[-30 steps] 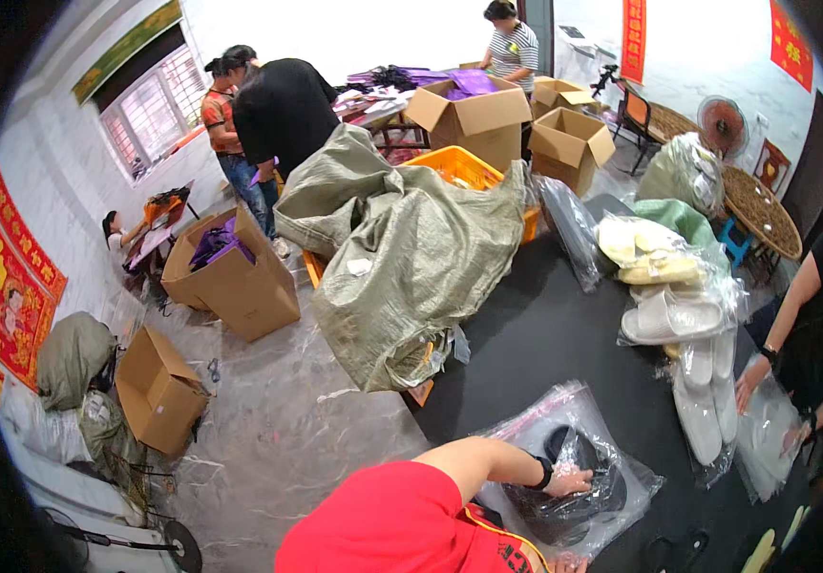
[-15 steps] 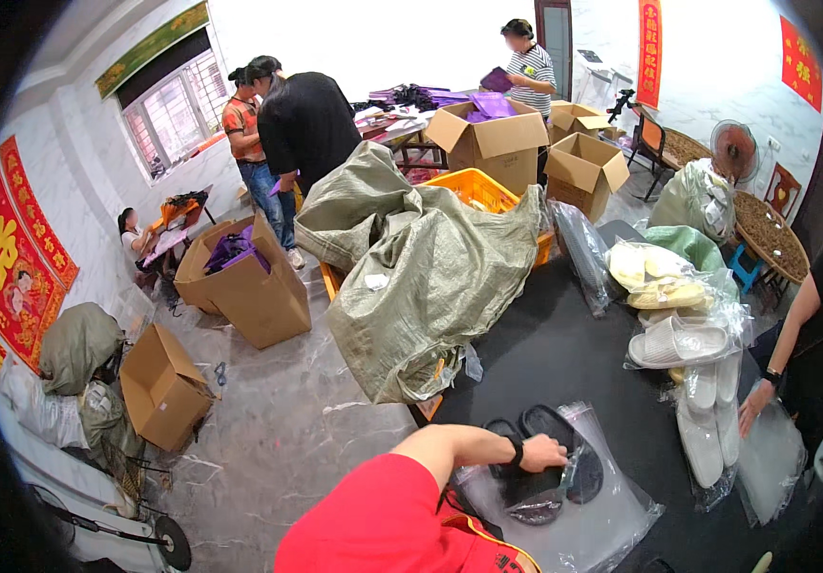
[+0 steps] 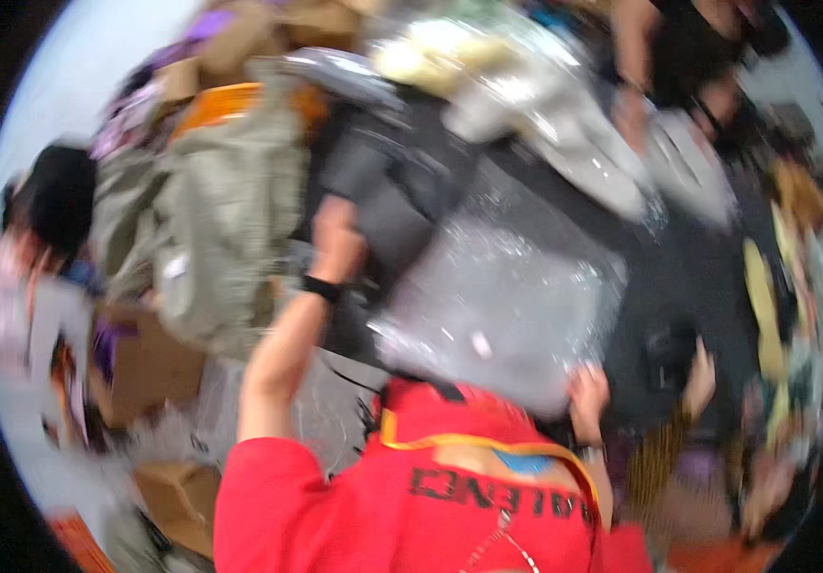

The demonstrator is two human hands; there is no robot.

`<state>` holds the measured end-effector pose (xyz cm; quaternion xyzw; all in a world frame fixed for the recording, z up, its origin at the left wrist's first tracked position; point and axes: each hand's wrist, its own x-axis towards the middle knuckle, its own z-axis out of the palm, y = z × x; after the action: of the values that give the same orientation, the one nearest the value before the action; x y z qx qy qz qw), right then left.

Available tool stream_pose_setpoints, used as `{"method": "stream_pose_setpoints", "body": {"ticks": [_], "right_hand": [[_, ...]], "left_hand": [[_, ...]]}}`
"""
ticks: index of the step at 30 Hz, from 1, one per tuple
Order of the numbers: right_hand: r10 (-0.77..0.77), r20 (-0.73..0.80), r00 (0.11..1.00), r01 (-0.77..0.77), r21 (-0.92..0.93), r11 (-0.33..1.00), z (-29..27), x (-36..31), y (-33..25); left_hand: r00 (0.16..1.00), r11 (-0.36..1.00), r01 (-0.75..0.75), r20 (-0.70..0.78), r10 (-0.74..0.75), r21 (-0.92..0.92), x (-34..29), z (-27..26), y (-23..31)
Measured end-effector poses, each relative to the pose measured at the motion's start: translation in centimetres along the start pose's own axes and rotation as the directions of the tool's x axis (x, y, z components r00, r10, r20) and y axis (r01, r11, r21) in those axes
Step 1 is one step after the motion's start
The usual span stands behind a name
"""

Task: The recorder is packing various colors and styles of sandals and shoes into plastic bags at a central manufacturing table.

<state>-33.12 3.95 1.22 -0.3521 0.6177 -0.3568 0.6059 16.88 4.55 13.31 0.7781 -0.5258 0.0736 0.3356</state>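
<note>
Motion blurs the view. My left hand [image 3: 338, 241], with a black band at the wrist, is stretched out beside the grey-green sack. Its fingers close on a dark grey bundle that looks like the dark slippers [image 3: 388, 186]; their outline is smeared. Clear plastic bags [image 3: 512, 296] lie flat in a stack on the black table [image 3: 688, 277] in front of my chest. At the near right corner of the stack, my right hand [image 3: 587, 392] has its fingers curled on the plastic bag's edge.
The sack [image 3: 230, 210] bulges at the table's left, by an orange crate [image 3: 221, 107]. Bagged pale slippers [image 3: 574, 143] lie at the far side, near a co-worker's hands [image 3: 631, 119]. Another person's hand [image 3: 700, 380] is at the right. Cardboard boxes [image 3: 154, 368] stand at the left.
The view has swung right and down onto the table. The dark slippers have left the stack of bags for its far left side, with my left hand. My right hand has come into view.
</note>
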Motion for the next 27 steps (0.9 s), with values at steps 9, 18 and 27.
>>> {"method": "stream_pose_setpoints", "body": {"ticks": [9,18,27], "right_hand": [[0.111,-0.047,0.993,-0.114,-0.074,0.991,3.2,-2.0,0.6],[0.021,0.145,0.989,0.05,-0.468,0.882,1.2,-4.4,1.6],[0.161,0.014,0.987,-0.139,-0.432,0.891,0.4,-4.0,4.4]], "left_hand": [[0.997,0.811,-0.068,-0.007,0.078,-0.581,5.5,-1.8,9.7],[0.502,0.708,-0.467,0.5,0.705,-0.529,-5.6,10.8,22.4],[0.607,0.881,-0.409,0.65,0.457,-0.237,-7.0,20.3,18.4]]}}
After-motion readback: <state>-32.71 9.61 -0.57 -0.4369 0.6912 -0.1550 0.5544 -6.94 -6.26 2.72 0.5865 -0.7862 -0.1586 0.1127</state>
